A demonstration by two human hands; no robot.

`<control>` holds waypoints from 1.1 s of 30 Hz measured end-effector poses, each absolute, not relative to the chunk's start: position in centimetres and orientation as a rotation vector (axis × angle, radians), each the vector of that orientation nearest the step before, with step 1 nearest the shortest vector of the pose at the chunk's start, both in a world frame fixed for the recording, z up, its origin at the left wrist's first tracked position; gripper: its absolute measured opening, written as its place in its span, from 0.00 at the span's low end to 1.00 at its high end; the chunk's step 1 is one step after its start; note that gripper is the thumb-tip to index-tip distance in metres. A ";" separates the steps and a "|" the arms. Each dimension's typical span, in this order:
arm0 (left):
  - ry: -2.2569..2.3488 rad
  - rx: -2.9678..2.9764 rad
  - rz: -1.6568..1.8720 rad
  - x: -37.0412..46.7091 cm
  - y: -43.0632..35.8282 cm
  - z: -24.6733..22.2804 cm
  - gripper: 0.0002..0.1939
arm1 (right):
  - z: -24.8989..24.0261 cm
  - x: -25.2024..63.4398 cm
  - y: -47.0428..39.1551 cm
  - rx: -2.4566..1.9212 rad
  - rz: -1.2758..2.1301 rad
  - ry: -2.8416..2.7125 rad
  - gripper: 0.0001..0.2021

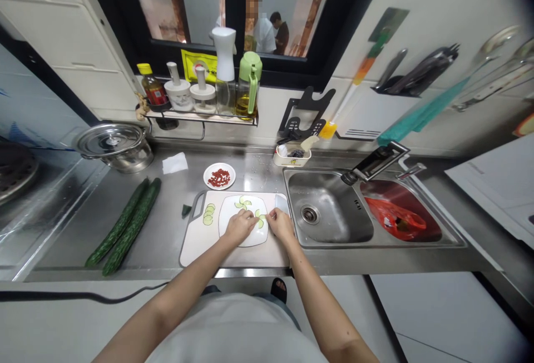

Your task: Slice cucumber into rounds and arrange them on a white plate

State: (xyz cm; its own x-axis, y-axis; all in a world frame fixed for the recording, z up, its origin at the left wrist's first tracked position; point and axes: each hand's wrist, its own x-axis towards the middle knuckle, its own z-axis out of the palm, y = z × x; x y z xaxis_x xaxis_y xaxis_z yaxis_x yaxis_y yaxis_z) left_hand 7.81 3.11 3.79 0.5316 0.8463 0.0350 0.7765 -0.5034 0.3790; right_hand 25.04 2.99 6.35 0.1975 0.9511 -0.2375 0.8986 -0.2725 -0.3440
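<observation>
At three o'clock on the plate (226, 213), cucumber slices (261, 220) lay between the left hand (241, 226) and right hand (281, 225), both narrowed, any pinch impossible to tell, where a light touch suited such thin pieces.

No text can be read — the red label (157, 96) on the bottle (147, 80) and yellow packet (189, 63) are too small.

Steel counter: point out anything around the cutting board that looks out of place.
A small dark-green scrap lies on the counter just left of the cutting board. It looks like a stray offcut, since the pale green slices nearby are on the board.
</observation>
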 end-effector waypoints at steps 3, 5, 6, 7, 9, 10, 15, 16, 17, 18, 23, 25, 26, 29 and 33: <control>1.340 2.475 0.286 7.7 3.2 3.6 0.15 | 6.2 25.1 2.9 -2.334 0.609 -1.816 0.10; 1.338 2.477 0.282 7.7 3.3 3.6 0.15 | 6.0 25.1 2.9 -2.326 0.599 -1.819 0.10; 1.335 2.475 0.285 7.7 3.3 3.6 0.14 | 5.9 25.1 2.9 -2.316 0.597 -1.825 0.10; 1.330 2.471 0.290 7.7 3.3 3.6 0.14 | 5.8 25.1 2.9 -2.306 0.594 -1.834 0.10; 1.323 2.464 0.298 7.7 3.2 3.7 0.14 | 5.7 25.0 2.8 -2.295 0.589 -1.854 0.11; 1.321 2.462 0.298 7.8 3.2 3.7 0.14 | 5.7 25.0 2.8 -2.298 0.583 -1.861 0.11; 1.304 2.492 0.307 7.9 3.0 3.9 0.15 | 5.9 24.7 2.8 -2.312 0.568 -1.873 0.10; 1.300 2.500 0.307 7.9 3.0 3.9 0.15 | 6.0 24.6 2.8 -2.312 0.569 -1.867 0.10; 1.299 2.506 0.304 7.9 3.0 3.9 0.15 | 6.1 24.6 2.8 -2.314 0.570 -1.858 0.10; 1.302 2.508 0.303 7.8 3.0 3.9 0.15 | 6.2 24.6 2.8 -2.314 0.575 -1.846 0.10; 1.397 2.444 0.416 7.6 2.8 3.8 0.16 | 6.5 24.8 2.8 -2.300 0.610 -1.767 0.10; 1.402 2.440 0.433 7.6 2.7 3.8 0.16 | 6.5 24.9 2.8 -2.304 0.619 -1.745 0.11; 1.389 2.447 0.419 7.6 2.7 3.7 0.16 | 6.5 24.9 2.8 -2.304 0.630 -1.740 0.10; 1.351 2.472 0.352 7.6 2.7 3.7 0.16 | 6.5 24.8 2.8 -2.295 0.655 -1.750 0.10; 1.353 2.496 0.303 7.8 2.8 3.6 0.17 | 6.5 24.7 2.8 -2.304 0.625 -1.780 0.09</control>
